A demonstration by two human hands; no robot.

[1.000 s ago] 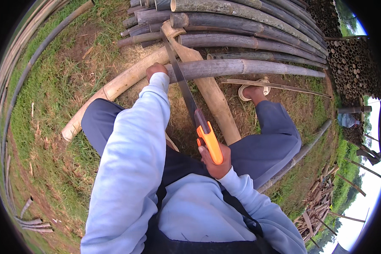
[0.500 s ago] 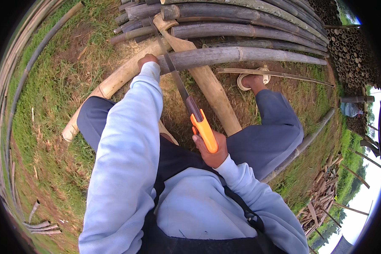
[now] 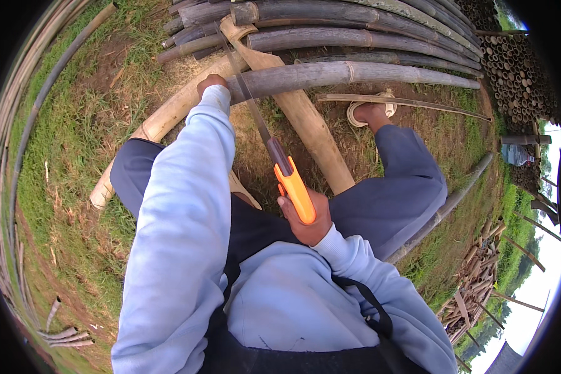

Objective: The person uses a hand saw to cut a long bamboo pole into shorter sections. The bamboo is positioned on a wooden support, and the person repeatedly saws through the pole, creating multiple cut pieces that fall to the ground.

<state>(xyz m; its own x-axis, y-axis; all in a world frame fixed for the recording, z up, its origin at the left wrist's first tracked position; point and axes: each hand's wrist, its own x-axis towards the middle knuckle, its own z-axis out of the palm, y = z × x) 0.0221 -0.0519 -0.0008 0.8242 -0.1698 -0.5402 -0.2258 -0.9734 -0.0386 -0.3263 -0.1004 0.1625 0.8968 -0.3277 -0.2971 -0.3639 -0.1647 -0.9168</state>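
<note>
— Far left? 
— Bundle of thin curved bamboo canes [image 3: 9, 156] along the left rim of the grass; short cut offcuts [image 3: 65, 336] near the lower left corner.

— Next, left hand? 
— Left hand [image 3: 210, 83], pale blue sleeve to the wrist, wrapped over the near end of a long grey bamboo pole [image 3: 355, 73]. Fingers curled down over the pole; tips hidden.

— Pole resting how? 
— Lying crosswise on two pale, peeled wooden beams: one [image 3: 162, 118] slanting down toward the left, the other [image 3: 305, 121] slanting down toward the right. Behind, a stack of dark bamboo poles [image 3: 330, 25] along the top edge.

— Middle? 
— Hand saw, dark narrow blade and bright orange handle [image 3: 274, 156], blade crossing the grey pole just beside the left hand.

— Right hand? 
— Right hand [image 3: 305, 218] closed round the orange handle, close to the chest.

— Farther right? 
— Foot in a pale sandal [image 3: 371, 111] on bare soil under the pole, thin split bamboo strip [image 3: 405, 101] over it. Piled bamboo ends [image 3: 514, 62] at the upper right.
</note>
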